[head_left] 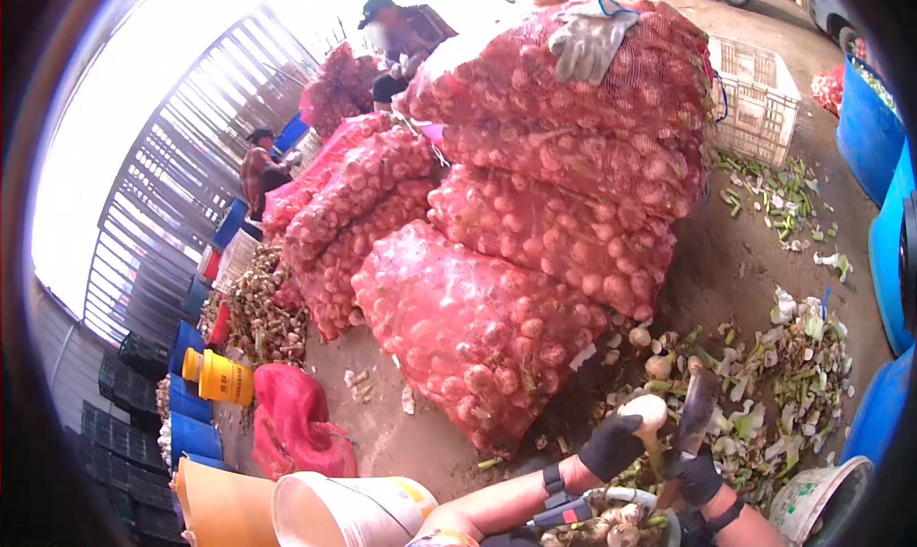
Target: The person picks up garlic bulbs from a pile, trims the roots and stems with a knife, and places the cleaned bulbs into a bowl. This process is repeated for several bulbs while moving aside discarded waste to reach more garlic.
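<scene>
In a black glove, my left hand (612,448) closes on a white garlic bulb (644,410) whose stalk points down. My right hand (696,476), also gloved in black, is wrapped round the handle of a broad, dark-bladed knife (698,406). The blade stands upright just right of the bulb and its stalk. Below both hands, a container (672,530) holds several garlic bulbs (616,526) with short stalks. Cut stalks and peelings (764,428) litter the ground to the right of the knife.
Stacked red mesh sacks (482,332) of bulbs rise ahead, with a grey glove (590,41) on top. White buckets (334,514) stand front left and a tilted basin (823,499) front right. Blue barrels (871,131) line the right side. Two people (411,33) are farther back.
</scene>
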### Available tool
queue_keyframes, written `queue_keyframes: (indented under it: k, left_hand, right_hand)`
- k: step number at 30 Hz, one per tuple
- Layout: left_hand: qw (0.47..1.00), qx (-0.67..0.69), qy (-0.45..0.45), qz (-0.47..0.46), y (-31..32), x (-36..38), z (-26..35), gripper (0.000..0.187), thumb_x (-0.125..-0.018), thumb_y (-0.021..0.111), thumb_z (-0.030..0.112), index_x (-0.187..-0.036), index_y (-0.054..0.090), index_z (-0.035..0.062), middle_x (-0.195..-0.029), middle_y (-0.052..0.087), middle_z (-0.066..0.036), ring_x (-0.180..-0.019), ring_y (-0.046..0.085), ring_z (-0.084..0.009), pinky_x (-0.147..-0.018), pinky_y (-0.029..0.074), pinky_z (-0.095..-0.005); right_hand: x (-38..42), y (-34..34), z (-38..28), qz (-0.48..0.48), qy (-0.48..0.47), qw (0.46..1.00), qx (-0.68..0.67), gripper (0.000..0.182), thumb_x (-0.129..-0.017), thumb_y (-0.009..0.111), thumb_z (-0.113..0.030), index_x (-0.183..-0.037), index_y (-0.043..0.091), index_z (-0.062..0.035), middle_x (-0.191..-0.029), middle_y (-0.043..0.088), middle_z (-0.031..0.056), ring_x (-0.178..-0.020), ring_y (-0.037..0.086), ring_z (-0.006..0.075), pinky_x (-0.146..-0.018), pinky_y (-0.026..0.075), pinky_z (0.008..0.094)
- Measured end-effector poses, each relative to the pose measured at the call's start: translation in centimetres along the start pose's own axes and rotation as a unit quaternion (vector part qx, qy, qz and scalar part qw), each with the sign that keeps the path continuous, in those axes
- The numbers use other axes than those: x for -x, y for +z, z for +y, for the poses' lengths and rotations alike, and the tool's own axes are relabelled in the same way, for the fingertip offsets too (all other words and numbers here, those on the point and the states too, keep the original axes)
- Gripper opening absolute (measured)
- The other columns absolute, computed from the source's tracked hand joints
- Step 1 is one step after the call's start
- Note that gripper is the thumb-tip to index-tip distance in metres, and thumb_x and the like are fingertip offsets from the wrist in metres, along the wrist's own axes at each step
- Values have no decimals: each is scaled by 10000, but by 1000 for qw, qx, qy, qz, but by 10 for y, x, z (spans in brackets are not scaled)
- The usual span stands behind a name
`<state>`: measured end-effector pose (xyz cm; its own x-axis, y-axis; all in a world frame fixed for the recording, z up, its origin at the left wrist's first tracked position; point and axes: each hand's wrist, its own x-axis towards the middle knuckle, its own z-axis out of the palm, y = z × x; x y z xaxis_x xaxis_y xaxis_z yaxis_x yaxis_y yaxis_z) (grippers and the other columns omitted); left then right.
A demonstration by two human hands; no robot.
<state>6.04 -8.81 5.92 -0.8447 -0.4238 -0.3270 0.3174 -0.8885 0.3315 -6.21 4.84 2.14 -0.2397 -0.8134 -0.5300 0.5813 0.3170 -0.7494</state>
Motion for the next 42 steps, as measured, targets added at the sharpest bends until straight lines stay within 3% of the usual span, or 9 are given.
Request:
queue_keyframes:
  k: [13, 17, 20, 24, 25, 27, 37, 41, 42]
  left_hand:
    - [984, 105, -145, -2, -46, 1, -17, 231, -851, 472, 147, -1035, 486, 10, -972, 543, -65, -877, 530, -144, -777, 429, -249]
    - [692, -671, 93, -250, -31, 10, -14, 180, -705, 611, 77, -871, 550, 49, -843, 553, -35, -787, 526, -154, -679, 432, -270]
    - [865, -425, -169, -206, -66, 11, -45, 128, -698, 606, 96, -794, 537, 47, -760, 548, -38, -679, 512, -152, -653, 437, -300]
    - [695, -622, 47, -358, -54, 1, -36, 109, -685, 593, 132, -765, 624, 64, -691, 587, -53, -656, 554, -136, -617, 440, -281]
    - [871, -441, -211, -51, -52, 8, -38, 117, -697, 597, 140, -727, 612, 29, -670, 577, -36, -632, 527, -90, -586, 435, -263]
    - [881, -400, -250, 35, -66, 4, -37, 102, -730, 585, 83, -802, 587, 12, -709, 579, -25, -631, 560, -114, -596, 450, -241]
    - [855, -471, -215, 38, -41, 11, -18, 152, -712, 623, 116, -787, 602, -15, -657, 546, 14, -590, 480, -60, -542, 407, -211]
    - [801, -461, -365, -107, -13, 26, -3, 325, -746, 613, 135, -1031, 534, -1, -877, 593, -53, -748, 549, -90, -678, 448, -233]
    - [695, -616, -145, -340, -35, 26, -14, 445, -754, 636, 191, -1126, 479, 5, -976, 590, -74, -809, 564, -113, -711, 450, -241]
  right_hand:
    - [-6, -54, -15, 70, -26, 996, 51, 409, -501, 675, 38, -887, 550, -18, -782, 596, 67, -663, 574, 173, -580, 497, 307]
    - [-14, -75, -19, 45, -70, 982, 169, 356, -472, 672, 49, -809, 563, 11, -705, 594, 80, -575, 573, 187, -536, 498, 317]
    - [-14, -82, -21, 5, -121, 886, 448, 375, -520, 737, -192, -849, 621, -55, -761, 626, 85, -703, 607, 194, -649, 480, 318]
    - [-12, -79, -21, -8, -216, 795, 567, 320, -645, 685, -199, -923, 604, -64, -785, 630, 89, -697, 592, 180, -651, 461, 314]
    - [-8, -61, -33, 100, -71, 929, 348, 341, -624, 686, -178, -922, 594, -40, -767, 628, 87, -672, 557, 130, -633, 450, 295]
    - [-7, -61, -33, 120, -124, 916, 362, 347, -612, 680, -170, -908, 591, -10, -741, 616, 88, -663, 534, 104, -627, 444, 274]
    - [-8, -56, 29, -35, -38, 827, 560, 246, -604, 590, -253, -730, 610, -43, -676, 587, 175, -647, 578, 339, -609, 459, 387]
    - [0, -67, 47, -72, 49, 815, 573, 262, -585, 591, -253, -749, 620, -52, -690, 591, 181, -660, 583, 335, -626, 462, 392]
    - [0, -70, 46, -58, 46, 817, 572, 261, -584, 590, -245, -753, 617, -48, -689, 589, 185, -660, 583, 334, -620, 460, 392]
